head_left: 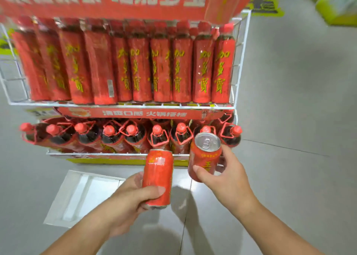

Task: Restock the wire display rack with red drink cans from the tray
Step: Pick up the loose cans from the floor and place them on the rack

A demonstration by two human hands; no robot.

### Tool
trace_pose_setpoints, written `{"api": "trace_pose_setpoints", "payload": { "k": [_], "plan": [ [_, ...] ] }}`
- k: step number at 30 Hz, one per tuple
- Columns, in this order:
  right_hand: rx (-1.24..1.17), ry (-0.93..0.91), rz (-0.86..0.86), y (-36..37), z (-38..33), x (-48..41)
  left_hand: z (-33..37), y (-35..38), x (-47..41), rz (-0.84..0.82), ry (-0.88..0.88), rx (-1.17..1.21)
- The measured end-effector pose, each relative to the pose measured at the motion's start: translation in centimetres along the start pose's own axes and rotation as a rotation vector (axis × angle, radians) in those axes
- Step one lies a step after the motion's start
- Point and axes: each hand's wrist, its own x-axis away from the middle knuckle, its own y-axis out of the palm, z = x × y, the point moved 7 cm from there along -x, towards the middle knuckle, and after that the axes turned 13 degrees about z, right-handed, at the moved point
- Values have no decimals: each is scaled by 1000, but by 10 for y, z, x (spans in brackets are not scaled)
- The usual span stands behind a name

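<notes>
My left hand grips a red drink can held upright in front of the rack's lower shelf. My right hand holds a second red can, tilted so its silver top faces me, close to the right end of the lower shelf. The white wire display rack stands ahead with two shelves of red bottles. A white tray lies on the floor at the lower left, with no cans visible in it.
The upper shelf holds a full row of tall red bottles; the lower shelf holds dark bottles with red caps. A red banner tops the rack. Grey floor surrounds it, with green-yellow boxes at the far right.
</notes>
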Motion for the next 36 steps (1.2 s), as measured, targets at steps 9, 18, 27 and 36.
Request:
{"api": "trace_pose_setpoints", "payload": {
  "k": [9, 18, 27, 36],
  "plan": [
    [-45, -125, 33, -70, -226, 27, 189, 9, 169, 109, 320, 79],
    [-94, -298, 136, -123, -440, 61, 378, 8, 319, 1, 500, 292],
    [-149, -434, 246, -134, -620, 79, 532, -35, 443, 154, 918, -10],
    [-79, -505, 257, -97, -741, 62, 643, -105, 488, 637, 1170, -184]
  ]
}}
